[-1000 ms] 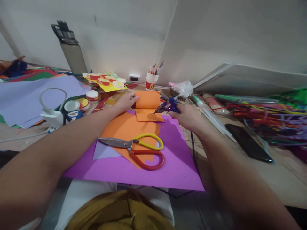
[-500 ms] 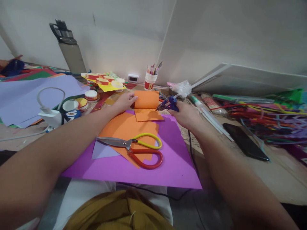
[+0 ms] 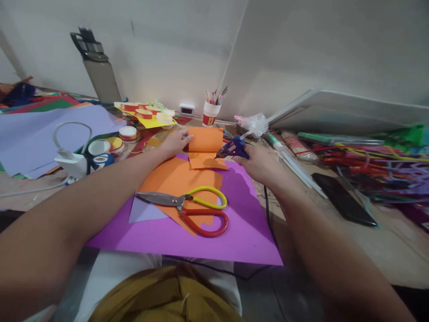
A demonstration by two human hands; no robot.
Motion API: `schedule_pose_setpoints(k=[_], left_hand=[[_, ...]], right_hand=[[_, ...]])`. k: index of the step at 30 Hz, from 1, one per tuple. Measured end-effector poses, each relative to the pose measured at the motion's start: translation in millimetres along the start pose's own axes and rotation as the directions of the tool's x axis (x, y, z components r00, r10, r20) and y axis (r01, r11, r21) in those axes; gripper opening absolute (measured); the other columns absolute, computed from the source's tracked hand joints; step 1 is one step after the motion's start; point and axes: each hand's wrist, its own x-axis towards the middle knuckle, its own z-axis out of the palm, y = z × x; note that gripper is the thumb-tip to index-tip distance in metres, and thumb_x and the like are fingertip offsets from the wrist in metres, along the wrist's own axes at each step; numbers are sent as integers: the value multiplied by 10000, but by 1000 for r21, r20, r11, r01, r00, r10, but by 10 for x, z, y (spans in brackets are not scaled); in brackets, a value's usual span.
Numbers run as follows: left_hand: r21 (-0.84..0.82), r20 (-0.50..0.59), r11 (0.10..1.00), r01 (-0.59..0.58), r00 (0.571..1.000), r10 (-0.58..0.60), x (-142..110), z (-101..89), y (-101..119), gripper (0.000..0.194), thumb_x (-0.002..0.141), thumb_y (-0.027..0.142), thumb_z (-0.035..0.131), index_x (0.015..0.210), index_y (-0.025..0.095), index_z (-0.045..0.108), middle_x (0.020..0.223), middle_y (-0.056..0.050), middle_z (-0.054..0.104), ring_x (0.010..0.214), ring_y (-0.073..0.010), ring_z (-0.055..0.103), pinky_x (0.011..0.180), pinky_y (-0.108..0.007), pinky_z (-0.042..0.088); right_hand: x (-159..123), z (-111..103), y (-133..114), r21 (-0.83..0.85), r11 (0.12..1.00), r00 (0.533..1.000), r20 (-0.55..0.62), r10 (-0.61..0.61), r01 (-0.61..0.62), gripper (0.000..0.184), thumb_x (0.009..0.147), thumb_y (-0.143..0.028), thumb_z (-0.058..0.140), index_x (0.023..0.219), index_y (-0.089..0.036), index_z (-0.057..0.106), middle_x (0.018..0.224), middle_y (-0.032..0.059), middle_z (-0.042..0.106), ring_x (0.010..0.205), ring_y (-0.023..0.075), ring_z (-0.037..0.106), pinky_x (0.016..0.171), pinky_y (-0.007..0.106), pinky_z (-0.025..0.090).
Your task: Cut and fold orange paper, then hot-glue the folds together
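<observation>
We have the folded orange paper [image 3: 206,139] near the far edge of the purple sheet [image 3: 248,219], its lower flap [image 3: 201,162] lying toward us. Over the last 0.5 seconds the glue gun [image 3: 236,148] shifts slightly: its nozzle slides a little left and nearer us along that flap, while the paper stays where it is. We take this to mean that the flap is the part being worked on; we can't tell whether the nozzle touches it. Our left hand [image 3: 174,141] steadies the paper, its fingers pinching the left edge. Our right hand [image 3: 259,160] has its fingers wrapped round the gun's handle, though we can't tell whether the trigger is pressed. The scissors [image 3: 164,199] lie untouched on the larger orange sheet [image 3: 174,175], nearer us.
</observation>
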Motion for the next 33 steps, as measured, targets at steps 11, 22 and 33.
schedule_pose_setpoints(k=[11, 22, 33], left_hand=[[26, -16, 1000, 8, 1000, -7, -35, -26, 90, 217, 860, 359, 511, 734, 184, 534, 723, -23, 597, 660, -159, 492, 607, -270, 361], [30, -15, 999, -24, 1000, 24, -7, -25, 15, 211, 869, 328, 504, 719, 181, 525, 716, -11, 574, 650, -151, 464, 614, -277, 344], [-228, 87, 971, 79, 994, -61, -81, -55, 93, 244, 802, 414, 602, 815, 173, 568, 735, -19, 628, 671, -153, 561, 629, -271, 458]], right_hand=[[-5, -38, 26, 5, 999, 999, -18, -49, 49, 255, 854, -302, 588, 1036, -165, 703, 1008, 128, 726, 899, 250, 648, 717, 284, 452], [22, -46, 173, 339, 916, 972, 172, 161, -212, 136, 875, -278, 547, 819, -180, 623, 708, 20, 672, 491, 114, 550, 488, 242, 432], [-180, -36, 907, 772, 552, 885, 31, 465, -317, 181, 839, -309, 610, 736, -206, 502, 563, -46, 481, 480, 103, 484, 490, 228, 452]])
